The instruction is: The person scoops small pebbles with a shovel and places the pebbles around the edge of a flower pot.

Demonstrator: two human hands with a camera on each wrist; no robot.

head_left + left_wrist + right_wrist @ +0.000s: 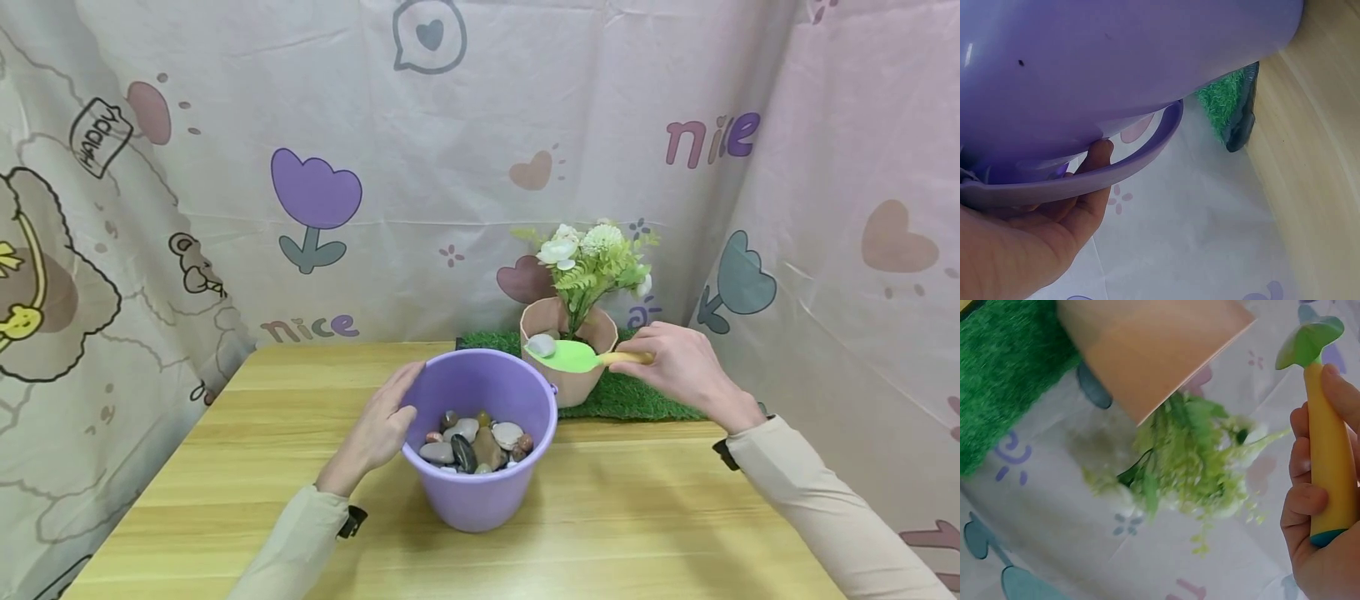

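A purple bucket [480, 500] holding several stones [487, 448] stands on the table. My left hand [378, 425] grips its left rim; in the left wrist view the fingers of that hand [1041, 244] reach behind the bucket's handle [1085, 182]. My right hand [686, 367] holds the yellow handle [1329, 456] of a small green shovel [572, 357]. One pale stone [542, 345] lies on the shovel's blade, which is over the near side of a pink pot [573, 387] with white flowers and green leaves [600, 258].
Under the pot lies a green grass mat [652, 400] at the back of the wooden table [630, 508]. A printed curtain [450, 150] hangs behind and at both sides.
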